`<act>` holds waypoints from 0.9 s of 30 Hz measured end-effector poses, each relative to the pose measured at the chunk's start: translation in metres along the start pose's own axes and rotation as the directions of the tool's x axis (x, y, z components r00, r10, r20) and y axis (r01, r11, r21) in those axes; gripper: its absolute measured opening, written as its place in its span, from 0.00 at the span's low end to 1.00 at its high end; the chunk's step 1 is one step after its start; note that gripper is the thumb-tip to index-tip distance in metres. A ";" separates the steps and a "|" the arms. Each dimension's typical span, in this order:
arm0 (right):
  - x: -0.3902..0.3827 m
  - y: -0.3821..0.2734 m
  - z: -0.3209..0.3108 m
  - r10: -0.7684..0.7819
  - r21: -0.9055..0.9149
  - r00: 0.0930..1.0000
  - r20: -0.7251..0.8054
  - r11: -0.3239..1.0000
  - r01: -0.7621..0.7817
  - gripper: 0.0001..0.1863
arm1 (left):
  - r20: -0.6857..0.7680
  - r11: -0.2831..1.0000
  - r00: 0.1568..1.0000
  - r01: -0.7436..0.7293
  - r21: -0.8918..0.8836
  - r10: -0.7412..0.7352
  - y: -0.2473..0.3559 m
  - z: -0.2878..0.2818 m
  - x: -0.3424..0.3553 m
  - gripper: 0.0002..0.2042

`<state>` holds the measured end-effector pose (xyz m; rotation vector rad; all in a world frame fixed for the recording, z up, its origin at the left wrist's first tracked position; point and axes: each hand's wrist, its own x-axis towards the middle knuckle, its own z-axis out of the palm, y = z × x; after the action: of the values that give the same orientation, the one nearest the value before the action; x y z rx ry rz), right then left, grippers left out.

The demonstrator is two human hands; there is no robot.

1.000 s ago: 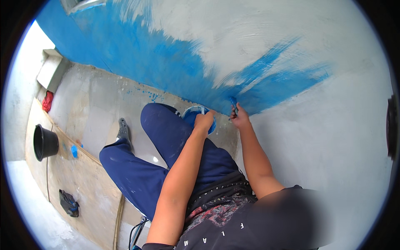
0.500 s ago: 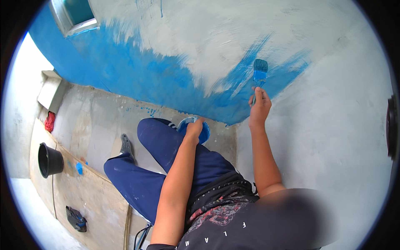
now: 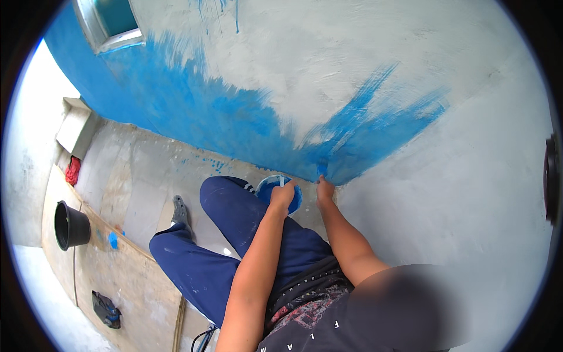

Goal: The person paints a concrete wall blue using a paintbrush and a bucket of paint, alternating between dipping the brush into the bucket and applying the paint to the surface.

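Low on the wall, close to the corner, my right hand [image 3: 325, 191] is closed round the handle of a paintbrush [image 3: 322, 169]. The brush head rests against the wet blue paint [image 3: 346, 155], and its bristles blend into that colour. My left hand [image 3: 284, 196] grips the rim of a small bucket [image 3: 262, 186] of blue paint beside my knee. A pale strip stands up at the bucket's rim by my fingers; I cannot make out what it is. Bare grey wall [image 3: 316, 64] shows above the ragged blue strokes.
A grey side wall [image 3: 422, 205] meets the painted one at my right. At the left are a black bucket [image 3: 73, 226], a black bag-like bundle [image 3: 106, 309] and a red cloth-like bundle [image 3: 72, 170]. Blue spots mark the floor [image 3: 138, 170]. A window [image 3: 117, 23] is set in the wall.
My right hand has brought the brush down and left, from in front of the upper strokes to the wall's lower edge. My left hand stays on the paint bucket; the view has shifted slightly.
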<state>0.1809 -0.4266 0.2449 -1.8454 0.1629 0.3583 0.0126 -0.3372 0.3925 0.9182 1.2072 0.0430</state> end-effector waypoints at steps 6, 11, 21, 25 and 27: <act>0.025 0.054 -0.009 0.527 -0.172 0.793 0.304 0.850 -0.499 0.21 | -0.121 1.000 0.993 -0.004 0.021 0.007 0.003 -0.002 -0.011 0.33; 0.041 0.055 0.005 0.568 -0.014 0.742 0.357 0.797 -0.604 0.14 | -0.112 0.999 0.994 -0.009 0.036 0.013 0.005 0.005 -0.010 0.33; 0.016 0.000 0.017 0.498 0.098 0.696 0.518 0.774 -0.626 0.13 | -0.129 0.998 0.992 0.023 0.056 -0.016 0.008 0.001 -0.011 0.34; 0.007 -0.037 -0.013 0.305 0.143 0.715 0.629 0.859 -0.492 0.14 | -0.083 1.000 0.997 -0.005 0.009 0.006 0.002 0.000 -0.004 0.36; 0.009 -0.056 -0.032 0.193 0.224 0.721 0.666 0.870 -0.439 0.15 | -0.052 1.000 0.999 -0.007 -0.002 0.007 0.003 0.004 -0.005 0.37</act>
<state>0.2105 -0.4394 0.3017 -1.2295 0.0802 1.1022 0.0154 -0.3400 0.3984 0.9245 1.2515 0.0742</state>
